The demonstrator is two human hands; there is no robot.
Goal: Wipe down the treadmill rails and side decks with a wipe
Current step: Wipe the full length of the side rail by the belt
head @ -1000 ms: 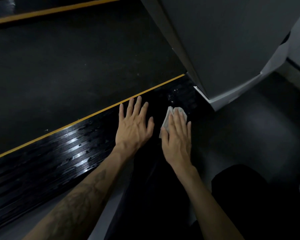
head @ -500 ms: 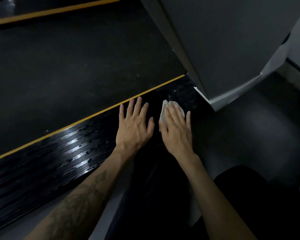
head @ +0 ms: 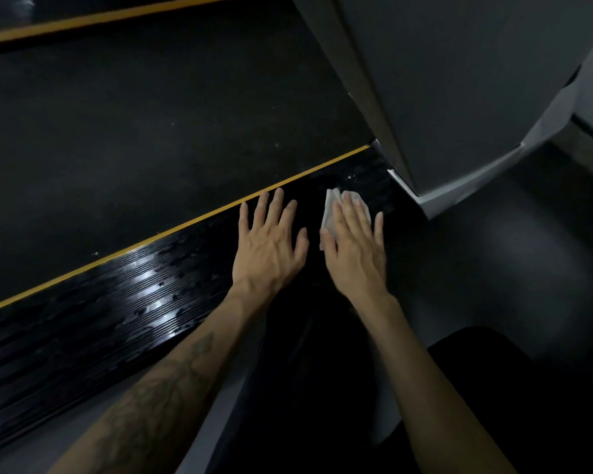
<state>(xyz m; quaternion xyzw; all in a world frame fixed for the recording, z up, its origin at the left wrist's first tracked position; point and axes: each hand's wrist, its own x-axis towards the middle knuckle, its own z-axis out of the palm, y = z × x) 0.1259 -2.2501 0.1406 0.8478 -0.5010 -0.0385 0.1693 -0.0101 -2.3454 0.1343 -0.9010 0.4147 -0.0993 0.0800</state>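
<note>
One wipe is all I have to work with, a pale crumpled sheet pinned flat under my right hand on the near side deck, close to where the deck runs in under the grey upright. I'd judge this deck partly done: the ribbed black strip to the left shines wet in streaks, while pale specks show just ahead of the wipe near the upright's base. The far side deck, past the belt and its yellow edge line, looks glossy too, though I can't tell if it's wiped, and no rails are in view. My right fingers lie straight, pressing the wipe down, not curled round it. My left hand rests just beside it, fingers spread flat on the deck, holding nothing, both forearms reaching forward
</note>
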